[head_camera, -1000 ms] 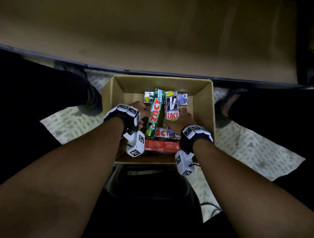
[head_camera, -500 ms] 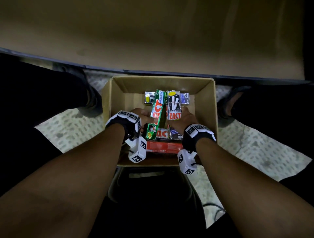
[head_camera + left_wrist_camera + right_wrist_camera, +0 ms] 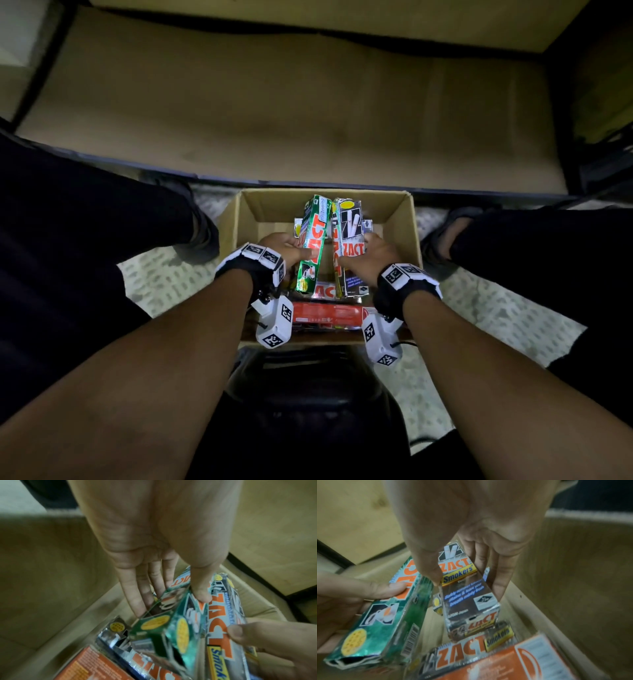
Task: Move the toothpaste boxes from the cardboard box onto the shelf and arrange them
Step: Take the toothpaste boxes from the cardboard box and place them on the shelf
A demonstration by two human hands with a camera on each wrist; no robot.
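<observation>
An open cardboard box [image 3: 400, 233] sits on the floor between my feet. My left hand [image 3: 291, 250] grips a green toothpaste box [image 3: 313, 245] between thumb and fingers, its far end lifted above the box. My right hand [image 3: 363, 255] grips a silver and black toothpaste box [image 3: 349, 240] in the same way, beside the green one. Close up, the left thumb presses the green toothpaste box [image 3: 180, 622]. In the right wrist view, the right thumb and fingers pinch the silver toothpaste box [image 3: 467, 601]. Several more toothpaste boxes, among them a red one [image 3: 325, 313], lie in the cardboard box.
A tan shelf board [image 3: 291, 96] with a dark front edge runs across just beyond the cardboard box, with dark uprights at both sides. My legs and feet flank the cardboard box on a pale patterned floor [image 3: 496, 308]. A dark stool is beneath me.
Both hands have tilted their toothpaste boxes up and lifted them higher out of the cardboard box, bringing them side by side. My view has tilted up toward the shelf.
</observation>
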